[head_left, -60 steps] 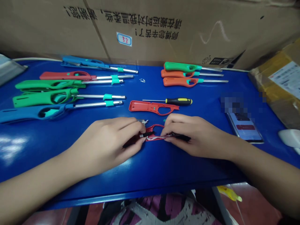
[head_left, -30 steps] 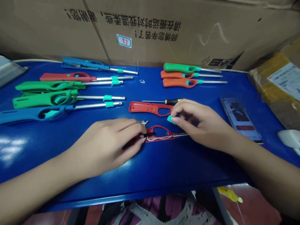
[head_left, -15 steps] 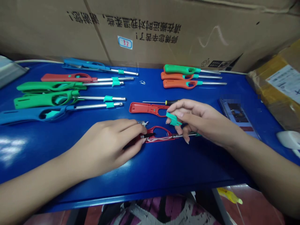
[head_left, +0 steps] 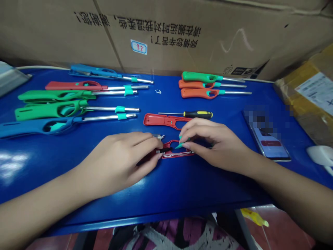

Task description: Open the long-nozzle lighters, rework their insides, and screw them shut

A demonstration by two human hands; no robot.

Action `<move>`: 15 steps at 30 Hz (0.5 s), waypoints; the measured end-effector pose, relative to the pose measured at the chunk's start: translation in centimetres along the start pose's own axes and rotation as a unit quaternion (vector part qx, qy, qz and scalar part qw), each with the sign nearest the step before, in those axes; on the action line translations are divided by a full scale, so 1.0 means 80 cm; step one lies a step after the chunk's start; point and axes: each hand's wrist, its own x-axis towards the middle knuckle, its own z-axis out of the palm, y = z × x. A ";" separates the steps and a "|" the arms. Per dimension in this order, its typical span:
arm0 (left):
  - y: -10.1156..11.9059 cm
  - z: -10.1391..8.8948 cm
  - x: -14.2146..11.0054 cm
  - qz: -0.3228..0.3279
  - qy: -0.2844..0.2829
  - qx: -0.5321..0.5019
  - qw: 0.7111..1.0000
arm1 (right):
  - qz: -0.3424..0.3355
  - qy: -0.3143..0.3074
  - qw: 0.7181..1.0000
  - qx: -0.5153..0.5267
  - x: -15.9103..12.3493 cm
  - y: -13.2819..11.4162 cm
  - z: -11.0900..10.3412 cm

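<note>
The teal trigger piece (head_left: 179, 146) was turned in the loosened fingers half a second ago, well clear of the lower red half shell; now it is pinched between the thumb and fingertips of the right hand (head_left: 214, 144) and is held low, over the finger opening of the red half shell (head_left: 179, 156). By this change the work is judged to be passed from the turning of the piece to its placing, though contact with the shell cannot be told. The left hand (head_left: 122, 161) has stayed where it was, its fingers closed on the handle end of the shell — the black part (head_left: 164, 150) and the white wires (head_left: 173, 153) are kept beside its fingertips.

The screwdriver handle (head_left: 199, 114) is uncovered again, as the right hand has been lowered. Behind the hands, the room is narrow: the other red half shell (head_left: 157, 120) lies just beyond, and its far end is hidden by the right fingers. Toward the front edge of the blue surface (head_left: 166, 194) a bare strip is left open. To the right, free space is found before the phone (head_left: 272, 142); to the left, the blue lighter (head_left: 67, 124) is lying near the forearm.
</note>
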 end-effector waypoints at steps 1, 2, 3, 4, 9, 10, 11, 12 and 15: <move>0.000 0.000 0.000 0.001 0.000 0.000 1.000 | -0.007 -0.002 1.000 -0.003 0.000 0.000 0.000; 0.000 0.000 0.000 0.001 -0.002 0.000 1.000 | -0.012 -0.002 1.000 -0.007 0.000 0.000 -0.001; 0.000 0.000 0.000 0.001 -0.002 -0.001 1.000 | -0.015 0.001 1.000 -0.010 0.000 -0.001 -0.001; -0.001 0.001 0.000 0.000 -0.001 -0.002 1.000 | -0.017 0.006 1.000 -0.013 0.000 -0.002 -0.001; -0.001 0.002 -0.001 -0.002 -0.002 -0.008 1.000 | -0.005 0.022 1.000 0.008 -0.001 -0.005 -0.001; -0.001 0.002 0.000 -0.002 -0.002 -0.008 1.000 | 0.002 0.019 1.000 0.021 -0.001 -0.005 -0.001; 0.000 0.001 0.000 -0.002 -0.001 -0.008 1.000 | 0.010 0.015 0.999 0.034 -0.001 -0.005 0.000; 0.000 0.001 0.001 -0.003 -0.001 -0.007 1.000 | 0.018 0.011 0.999 0.043 -0.002 -0.005 -0.001; 0.001 0.000 0.002 -0.002 0.000 -0.008 1.000 | 0.027 -0.002 0.999 0.038 -0.003 -0.005 -0.003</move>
